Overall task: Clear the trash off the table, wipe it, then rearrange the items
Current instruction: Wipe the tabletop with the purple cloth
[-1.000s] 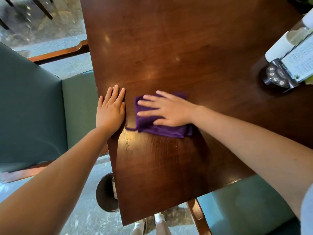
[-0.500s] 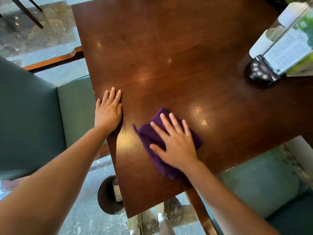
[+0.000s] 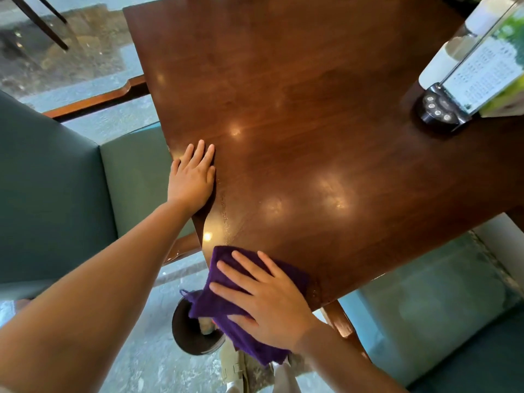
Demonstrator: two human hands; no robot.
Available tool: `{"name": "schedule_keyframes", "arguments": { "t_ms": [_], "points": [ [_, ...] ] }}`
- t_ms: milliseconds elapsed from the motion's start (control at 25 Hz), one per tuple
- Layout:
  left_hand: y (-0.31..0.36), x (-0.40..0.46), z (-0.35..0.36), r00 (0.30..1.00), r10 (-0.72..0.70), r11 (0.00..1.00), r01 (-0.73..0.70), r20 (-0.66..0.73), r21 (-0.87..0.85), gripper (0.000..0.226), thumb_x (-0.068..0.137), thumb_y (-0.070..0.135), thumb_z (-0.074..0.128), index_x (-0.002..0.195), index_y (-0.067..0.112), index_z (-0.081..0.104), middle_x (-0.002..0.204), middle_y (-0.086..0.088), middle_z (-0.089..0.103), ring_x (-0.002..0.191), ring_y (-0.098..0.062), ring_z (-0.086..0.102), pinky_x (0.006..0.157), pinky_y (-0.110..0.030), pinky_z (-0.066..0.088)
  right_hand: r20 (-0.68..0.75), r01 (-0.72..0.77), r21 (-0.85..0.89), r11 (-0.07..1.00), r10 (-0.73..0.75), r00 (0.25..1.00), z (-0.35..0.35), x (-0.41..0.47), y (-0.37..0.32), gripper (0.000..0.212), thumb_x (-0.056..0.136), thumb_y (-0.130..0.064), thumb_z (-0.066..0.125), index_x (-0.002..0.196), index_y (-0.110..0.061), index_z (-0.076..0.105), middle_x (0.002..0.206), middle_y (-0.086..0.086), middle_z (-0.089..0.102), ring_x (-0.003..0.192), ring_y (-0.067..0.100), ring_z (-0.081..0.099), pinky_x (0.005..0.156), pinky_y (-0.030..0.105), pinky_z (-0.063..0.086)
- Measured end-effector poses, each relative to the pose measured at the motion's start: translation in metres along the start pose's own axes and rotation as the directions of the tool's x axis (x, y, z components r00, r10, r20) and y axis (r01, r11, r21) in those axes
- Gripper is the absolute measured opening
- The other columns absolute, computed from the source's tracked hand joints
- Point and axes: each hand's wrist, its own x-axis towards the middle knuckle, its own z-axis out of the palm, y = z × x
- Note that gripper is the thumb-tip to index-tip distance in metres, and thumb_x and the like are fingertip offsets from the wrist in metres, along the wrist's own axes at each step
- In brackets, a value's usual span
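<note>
- Two hands on the table (image 3: 326, 114), wiping step in hand.
- Right hand (image 3: 263, 302), fingers spread flat, presses the purple cloth (image 3: 226, 304) at the near corner; part of the cloth overhangs the edge.
- Judgement: keep the palm flat and the pressure even; lift any crumbs with the cloth.
- Left hand (image 3: 194, 177) lies flat, holding nothing, at the left edge, bracing.
- Menu stand (image 3: 465, 89) sits at the far right edge; wipe around it.
</note>
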Motion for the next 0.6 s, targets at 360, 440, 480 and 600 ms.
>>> {"name": "schedule_keyframes", "arguments": {
  "t_ms": [360,440,480,600],
  "points": [
    [-0.030,0.007,-0.005,0.978,0.200,0.979,-0.201,0.059,0.008,0.048,0.101,0.027,0.027,0.147,0.022,0.016,0.157,-0.006,0.010,0.145,-0.025,0.006,0.114,-0.042,0.010,-0.308,-0.258,0.752,0.606,0.669,0.676,-0.012,0.028,0.010,0.046,0.091,-0.035,0.040,0.134,-0.020,0.045,0.135,-0.004,0.051,0.128,0.013,0.045,0.107,0.035,0.036],
    [-0.035,0.008,-0.006,0.970,0.236,0.972,-0.236,0.062,-0.013,0.048,0.101,0.024,0.029,0.147,0.020,0.017,0.157,-0.007,0.012,0.144,-0.026,0.008,0.113,-0.041,0.012,-0.316,-0.388,0.697,0.603,0.744,0.589,-0.026,0.078,0.028,0.048,0.094,-0.035,0.039,0.137,-0.014,0.042,0.139,0.007,0.050,0.130,0.023,0.044,0.107,0.035,0.032],
    [-0.037,0.008,-0.006,0.967,0.248,0.969,-0.246,0.063,-0.033,0.048,0.100,0.023,0.031,0.147,0.019,0.019,0.157,-0.007,0.013,0.144,-0.026,0.008,0.113,-0.042,0.012,-0.310,-0.440,0.560,0.702,0.670,0.674,-0.031,0.106,0.043,0.049,0.095,-0.034,0.038,0.138,-0.013,0.040,0.143,0.009,0.045,0.134,0.024,0.038,0.109,0.036,0.027],
    [-0.038,0.008,-0.008,0.961,0.270,0.956,-0.262,0.055,-0.131,0.055,0.092,0.018,0.034,0.145,0.017,0.022,0.155,-0.009,0.017,0.144,-0.027,0.011,0.113,-0.041,0.014,-0.214,-0.383,0.130,0.914,0.403,0.890,-0.039,0.157,0.071,0.049,0.096,-0.039,0.037,0.142,-0.023,0.035,0.153,0.000,0.030,0.142,0.020,0.018,0.114,0.040,0.014]
  ]
}}
